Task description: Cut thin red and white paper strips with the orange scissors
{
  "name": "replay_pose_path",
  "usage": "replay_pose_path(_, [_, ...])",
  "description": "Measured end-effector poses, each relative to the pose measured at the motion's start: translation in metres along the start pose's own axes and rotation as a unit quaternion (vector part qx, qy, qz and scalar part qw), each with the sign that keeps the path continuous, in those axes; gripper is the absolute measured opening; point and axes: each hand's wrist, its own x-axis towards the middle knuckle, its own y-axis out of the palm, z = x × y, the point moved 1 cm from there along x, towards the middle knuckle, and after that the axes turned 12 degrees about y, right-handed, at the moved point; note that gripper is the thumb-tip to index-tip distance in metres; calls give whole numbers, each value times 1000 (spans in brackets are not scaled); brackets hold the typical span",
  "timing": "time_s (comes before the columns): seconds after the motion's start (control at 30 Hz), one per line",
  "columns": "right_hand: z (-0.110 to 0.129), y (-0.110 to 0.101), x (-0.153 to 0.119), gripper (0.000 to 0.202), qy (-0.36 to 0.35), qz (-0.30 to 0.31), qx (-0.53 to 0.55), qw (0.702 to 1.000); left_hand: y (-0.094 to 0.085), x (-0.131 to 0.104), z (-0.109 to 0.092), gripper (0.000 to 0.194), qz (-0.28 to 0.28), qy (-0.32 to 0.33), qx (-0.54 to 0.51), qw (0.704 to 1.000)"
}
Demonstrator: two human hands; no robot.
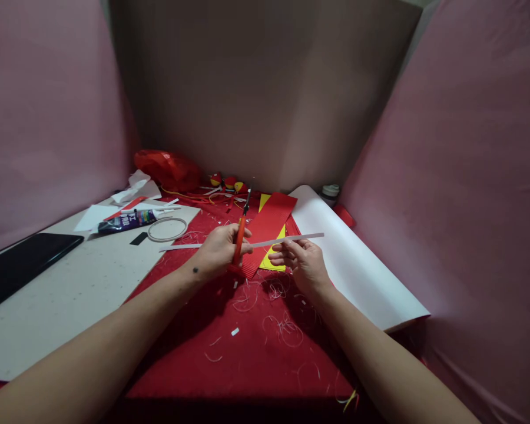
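Observation:
Orange-handled scissors (239,235) are held in my left hand (221,247), their dark blades pointing up and away. A long, thin white strip (309,236) runs through both hands, and its other end sticks out to the left of my left hand. My right hand (302,259) pinches the strip near its right end between thumb and finger, the other fingers curled loosely. Behind and below the hands lie a red corrugated sheet (271,215) and a yellow sheet (279,257).
A white roll (353,259) lies to the right. On the left are a pale board (92,294), a dark glue tube (127,221), a ring (167,220) and a black flat object (26,265). Threads litter the red cloth (194,359); a red bag (168,168) sits behind.

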Motion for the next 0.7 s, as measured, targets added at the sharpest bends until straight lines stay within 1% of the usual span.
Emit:
replay_pose_path(0.07, [0, 0, 2, 12, -2, -10, 3, 1000, -2, 0, -2, 20, -10, -5, 15, 1000])
replay_pose_path(0.17, [0, -2, 5, 12, -2, -28, 16, 999, -6, 1, -3, 23, -27, 7, 40, 999])
replay_pose_path(0.3, [-1, -3, 8, 11, 7, -53, 30, 998, -10, 3, -2, 24, -40, 15, 30, 999])
replay_pose_path(0.47, [-3, -1, 9, 12, 12, -54, 31, 998, -10, 3, -3, 27, -42, 9, 26, 999])
replay_pose_path(0.7, [-1, -4, 11, 10, 6, -66, 38, 997, -18, 10, 11, 31, -49, 20, 43, 998])
